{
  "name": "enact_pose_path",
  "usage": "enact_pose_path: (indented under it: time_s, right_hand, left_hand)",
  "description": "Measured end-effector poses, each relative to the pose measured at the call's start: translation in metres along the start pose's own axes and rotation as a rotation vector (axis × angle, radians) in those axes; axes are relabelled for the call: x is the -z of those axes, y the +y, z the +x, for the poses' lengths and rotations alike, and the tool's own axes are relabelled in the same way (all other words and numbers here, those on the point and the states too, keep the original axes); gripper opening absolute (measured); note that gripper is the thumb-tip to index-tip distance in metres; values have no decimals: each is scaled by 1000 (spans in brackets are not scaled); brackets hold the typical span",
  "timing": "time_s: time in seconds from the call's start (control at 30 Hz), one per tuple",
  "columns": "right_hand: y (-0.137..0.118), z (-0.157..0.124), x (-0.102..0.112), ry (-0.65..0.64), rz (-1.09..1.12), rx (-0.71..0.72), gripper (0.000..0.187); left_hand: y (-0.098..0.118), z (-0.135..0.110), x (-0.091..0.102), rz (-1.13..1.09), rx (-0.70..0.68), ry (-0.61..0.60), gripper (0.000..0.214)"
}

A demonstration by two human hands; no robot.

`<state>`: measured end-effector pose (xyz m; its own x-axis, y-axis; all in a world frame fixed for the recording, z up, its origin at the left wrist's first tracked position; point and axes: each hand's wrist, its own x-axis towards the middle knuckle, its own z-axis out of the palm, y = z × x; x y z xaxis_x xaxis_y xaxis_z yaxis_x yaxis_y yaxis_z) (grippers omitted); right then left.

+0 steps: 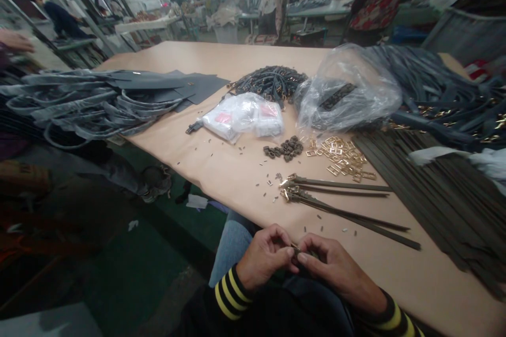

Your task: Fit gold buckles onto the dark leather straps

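My left hand (269, 255) and my right hand (336, 263) meet at the near table edge, above my lap. Thumbs and fingertips of both pinch a small dark strap piece with a gold glint (295, 248), mostly covered by the fingers. Just beyond lie dark olive straps (351, 213) with gold buckles (285, 195) at their left ends. Farther off are a heap of small dark olive loops (284, 148) and a spread of loose gold rectangular buckles (342, 155). Small metal pieces (272, 184) are scattered left of the straps.
Long dark strips (430, 205) cover the table's right side. Behind stand white plastic packets (245, 118), a clear plastic bag (348, 95), and a pile of buckled straps (272, 81). Grey straps and panels (98, 100) overhang the left edge. Other people are in the background; one person's hand (16, 40) shows at far left.
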<state>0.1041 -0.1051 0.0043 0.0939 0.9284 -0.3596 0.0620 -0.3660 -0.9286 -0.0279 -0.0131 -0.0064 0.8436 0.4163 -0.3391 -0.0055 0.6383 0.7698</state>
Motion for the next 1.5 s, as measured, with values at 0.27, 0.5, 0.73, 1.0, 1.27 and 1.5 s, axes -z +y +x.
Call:
enact_pose_path:
  time_s: [0.27, 0.5, 0.73, 1.0, 1.27, 1.5]
  right_hand:
    - [0, 1, 2, 28, -39, 2, 31]
    - [-8, -4, -2, 45, -117, -17, 22]
    - [-13, -2, -4, 1, -49, -1, 22]
    - [-17, -7, 5, -107, 80, 19, 28]
    - [-14, -8, 4, -70, 6, 39, 26]
    - [-16, -12, 7, -121, 79, 35, 30]
  left_hand:
    - [4, 1, -6, 81, 14, 68, 44]
    - [0, 2, -5, 254, -79, 124, 31]
    - [-4, -1, -3, 438, -120, 136, 18]
    - [4, 0, -4, 45, -13, 34, 35]
    - [3, -1, -4, 117, -2, 73, 32]
    - [9, -1, -1, 2, 90, -19, 41]
